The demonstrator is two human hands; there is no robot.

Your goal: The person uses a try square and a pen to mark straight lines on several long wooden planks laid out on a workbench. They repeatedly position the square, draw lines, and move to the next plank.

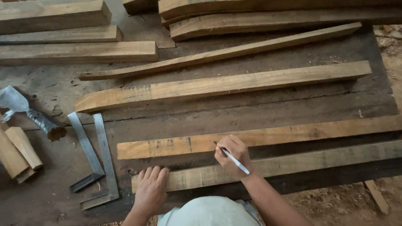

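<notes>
The right hand (pixel 232 154) has a narrow writing grip closed on a pen (pixel 233 158), its tip down on the top face of a long light-coloured wooden strip (pixel 293 134), just right of a few dark cross marks already on that face. The left hand (pixel 150 190) lies flat with fingers spread, holding nothing, pressing the near end of a second, greyer strip (pixel 293 164) that runs alongside and in front of the marked one. Both strips lie lengthwise on the dark plank bench (pixel 50 201), close together and roughly parallel.

To mark well here, I judge the pen should stay steep and its stroke short and square across the face, in line with the marks beside it; the flat left palm should bear down enough that neither strip creeps, since the two seem to rest against each other.

Left of the hands two metal try squares (pixel 94 161) lie on the bench, blades pointing away and overlapping near their stocks. Further left are short tapered wooden pegs (pixel 19 152) and a crumpled grey wrapper (pixel 25 109). Beyond the marked strip lie more curved, tapered strips (pixel 222 85), and thicker squared timbers (pixel 77 51) at the far left
</notes>
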